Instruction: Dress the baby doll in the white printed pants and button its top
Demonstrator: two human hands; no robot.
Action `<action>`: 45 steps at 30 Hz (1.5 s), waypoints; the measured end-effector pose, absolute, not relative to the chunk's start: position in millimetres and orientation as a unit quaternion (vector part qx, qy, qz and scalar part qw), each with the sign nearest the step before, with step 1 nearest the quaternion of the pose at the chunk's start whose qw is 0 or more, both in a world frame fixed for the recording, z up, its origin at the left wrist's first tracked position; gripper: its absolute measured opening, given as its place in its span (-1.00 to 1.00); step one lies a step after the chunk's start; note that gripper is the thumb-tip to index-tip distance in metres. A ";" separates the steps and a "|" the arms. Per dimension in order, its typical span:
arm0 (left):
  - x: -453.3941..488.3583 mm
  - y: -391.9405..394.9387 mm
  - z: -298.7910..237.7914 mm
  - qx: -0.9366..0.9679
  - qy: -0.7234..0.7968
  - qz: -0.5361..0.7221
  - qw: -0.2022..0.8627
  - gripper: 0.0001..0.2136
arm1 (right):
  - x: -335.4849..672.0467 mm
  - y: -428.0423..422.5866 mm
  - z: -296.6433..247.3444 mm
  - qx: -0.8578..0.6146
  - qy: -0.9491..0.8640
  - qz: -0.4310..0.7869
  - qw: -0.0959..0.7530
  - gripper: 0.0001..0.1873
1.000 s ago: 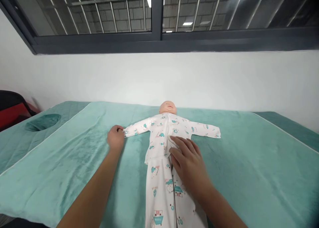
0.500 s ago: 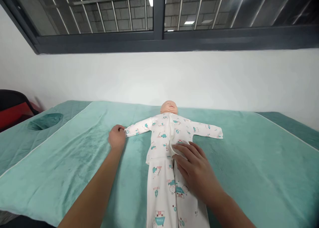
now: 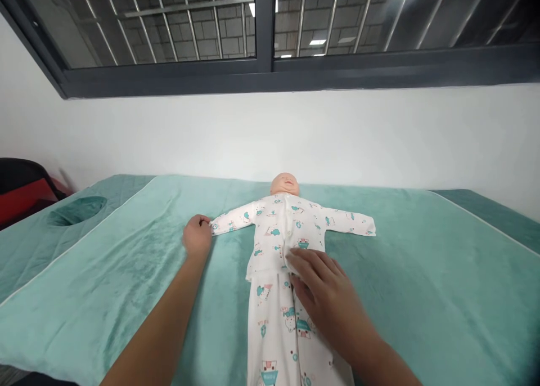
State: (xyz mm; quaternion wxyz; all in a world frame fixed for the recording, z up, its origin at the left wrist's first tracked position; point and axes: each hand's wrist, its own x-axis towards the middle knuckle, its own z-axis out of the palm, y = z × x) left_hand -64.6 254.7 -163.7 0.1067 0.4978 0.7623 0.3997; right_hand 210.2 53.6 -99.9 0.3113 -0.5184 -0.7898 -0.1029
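Observation:
A baby doll lies on its back with its head toward the wall. It wears a white printed baby shirt with the sleeves spread wide, and matching baby trousers run down toward me. My left hand is closed on the cuff of the sleeve on the left. Over the lower front of the shirt is my right hand, its fingers bent and pinching the front edge near the hem. Part of that edge and the right side of the trousers are hidden beneath this hand.
A green cover spreads under the doll. At the left, the padded bed has a round hole, with a red and black object beyond it. A white wall and a dark-framed window stand behind.
My right hand has shifted slightly down along the shirt front, its fingers drawn closer over the cloth. My left hand stays at the cuff. The camera view has tilted a little.

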 end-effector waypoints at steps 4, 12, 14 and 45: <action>-63.8 253.8 -162.5 0.497 0.763 0.399 0.105 -0.81 | 205.8 62.8 -101.6 -0.553 -0.774 -0.107 0.289 -0.80; -63.4 252.6 -161.4 0.497 0.767 0.391 0.109 -0.79 | 205.6 58.3 -102.6 -0.524 -0.764 -0.029 0.375 -0.82; -63.3 252.4 -161.2 0.496 0.768 0.390 0.110 -0.79 | 206.5 57.3 -104.5 -0.526 -0.767 -0.015 0.367 -0.81; -62.9 252.3 -159.7 0.494 0.767 0.393 0.113 -0.79 | 214.0 64.0 -102.6 -0.574 -0.758 -0.032 0.308 -0.64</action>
